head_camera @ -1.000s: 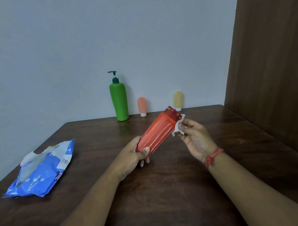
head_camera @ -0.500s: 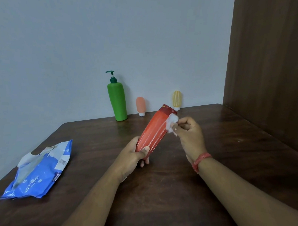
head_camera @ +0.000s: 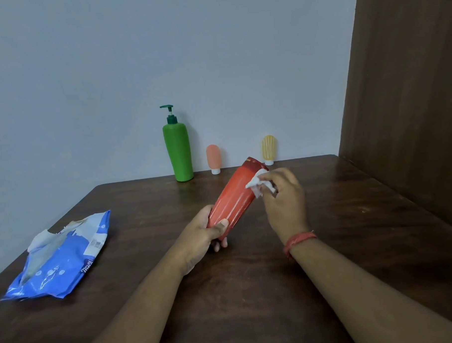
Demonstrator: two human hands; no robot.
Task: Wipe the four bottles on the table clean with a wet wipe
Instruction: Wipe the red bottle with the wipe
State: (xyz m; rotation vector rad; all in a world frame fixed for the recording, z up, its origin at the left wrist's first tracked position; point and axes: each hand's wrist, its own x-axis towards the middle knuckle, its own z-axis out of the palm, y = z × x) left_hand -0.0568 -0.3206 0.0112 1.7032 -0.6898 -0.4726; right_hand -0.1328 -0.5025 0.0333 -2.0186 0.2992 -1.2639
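My left hand (head_camera: pixel 202 236) grips the lower end of a red bottle (head_camera: pixel 235 195), which tilts up and away to the right above the table. My right hand (head_camera: pixel 286 202) pinches a crumpled white wet wipe (head_camera: pixel 258 184) against the bottle's upper side, just below its dark red cap. At the back by the wall stand a tall green pump bottle (head_camera: pixel 178 150), a small pink bottle (head_camera: pixel 213 159) and a small yellow ribbed bottle (head_camera: pixel 268 149), all upright.
An opened blue wet-wipe pack (head_camera: pixel 60 259) lies at the left of the dark wooden table (head_camera: pixel 251 300). A brown wooden panel (head_camera: pixel 408 98) rises along the table's right side. A grey wall stands behind.
My right hand has turned over and slid the wipe from the cap end down onto the bottle's upper side. The left hand keeps its hold on the bottle.
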